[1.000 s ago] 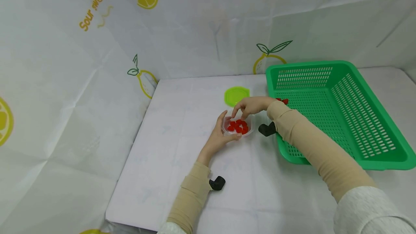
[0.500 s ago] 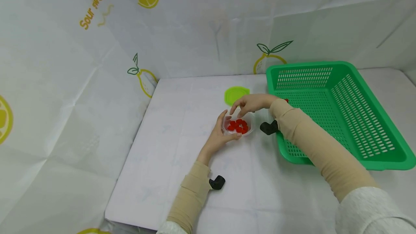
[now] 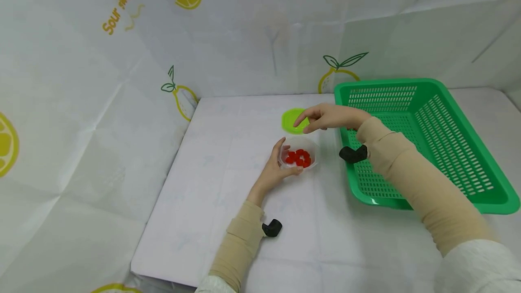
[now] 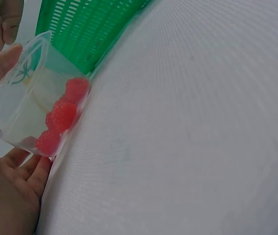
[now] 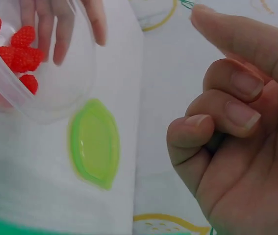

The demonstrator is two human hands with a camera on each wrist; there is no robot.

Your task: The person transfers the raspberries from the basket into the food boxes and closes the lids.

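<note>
Left hand (image 3: 273, 172) cups the clear plastic container (image 3: 298, 157) from its left side, thumb and fingers curled round the wall, holding it flat on the white table (image 3: 228, 184). Inside: a cluster of red raspberries (image 3: 299, 158); the left wrist view shows them piled against the near wall (image 4: 60, 117).

Change vs a second ago: right hand (image 3: 325, 118) was directly over the container with fingertips down among the berries; it has now lifted and moved back, hovering above and just beside the green lid (image 3: 295, 120). It holds nothing. Right wrist view shows the index finger extended and the other fingers loosely curled (image 5: 227, 122), with no berry in them.

My read: the berry drop is done and the hand is heading for the lid, which lies flat on the table just behind the container.

Green perforated basket (image 3: 423, 139) sits to the right; I can't see any berries in it now.
</note>
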